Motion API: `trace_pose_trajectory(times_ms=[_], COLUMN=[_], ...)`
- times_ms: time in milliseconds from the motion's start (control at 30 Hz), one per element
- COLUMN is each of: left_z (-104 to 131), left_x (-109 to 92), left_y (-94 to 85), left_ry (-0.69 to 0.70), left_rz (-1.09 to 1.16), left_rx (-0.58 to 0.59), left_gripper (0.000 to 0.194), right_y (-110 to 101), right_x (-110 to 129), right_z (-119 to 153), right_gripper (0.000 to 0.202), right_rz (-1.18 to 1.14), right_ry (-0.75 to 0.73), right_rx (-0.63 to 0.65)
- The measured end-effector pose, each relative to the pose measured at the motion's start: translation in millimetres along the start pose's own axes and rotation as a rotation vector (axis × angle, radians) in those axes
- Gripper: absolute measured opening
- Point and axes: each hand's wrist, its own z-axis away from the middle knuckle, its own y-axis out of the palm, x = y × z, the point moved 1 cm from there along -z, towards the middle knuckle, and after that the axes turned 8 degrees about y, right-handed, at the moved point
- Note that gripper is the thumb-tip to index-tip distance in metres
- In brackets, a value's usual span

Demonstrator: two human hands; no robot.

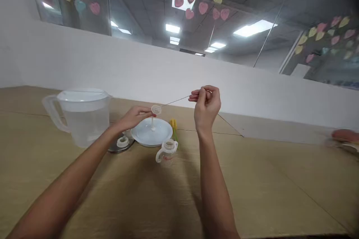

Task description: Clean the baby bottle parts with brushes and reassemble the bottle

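Held up above the table, my right hand pinches one end of a thin dark rod or wire. The rod slants down to the left and meets a small round whitish strainer-like piece. My left hand has its fingertips closed on the edge of that piece. Directly below is a shallow white bowl, with a thin pale stem standing between it and the round piece. A small clear cup with a handle stands in front of the bowl.
At the left stands a large clear lidded pitcher. Beside the bowl, a dark round tray holds a small white ring-shaped piece. Yellow flowers lie right of the bowl. A blurred reddish object is at the far right edge.
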Motion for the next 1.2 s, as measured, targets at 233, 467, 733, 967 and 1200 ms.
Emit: trace_pose_trajectory(times_ms=[233, 467, 733, 967, 1200], left_z=[-0.8, -1.4, -1.8, -0.7, -2.1], left_x=[6.7, 6.1, 6.7, -4.2, -4.4], left_y=[-1.5, -2.2, -3.4, 2.4, 7.6], left_ry=[0.033, 0.032, 0.038, 0.071, 0.073], left_rz=[-0.023, -0.057, -0.044, -0.057, -0.063], left_rx=[0.000, 0.007, 0.000, 0.049, 0.072], left_gripper=[0.037, 0.038, 0.036, 0.035, 0.032], right_y=[1.9, 4.3, 4.9, 9.9, 17.8], right_x=[2.6, 8.1, 11.6, 5.8, -9.8], right_z=[3.1, 6.8, 8.5, 10.0, 12.0], right_gripper=[0.007, 0.007, 0.007, 0.005, 0.005], right_rz=[0.015, 0.062, 0.087, 0.069, 0.064], right_ry=[-0.015, -0.038, -0.035, 0.004, 0.050], right_rx=[-0.006, 0.020, 0.068, 0.099, 0.106])
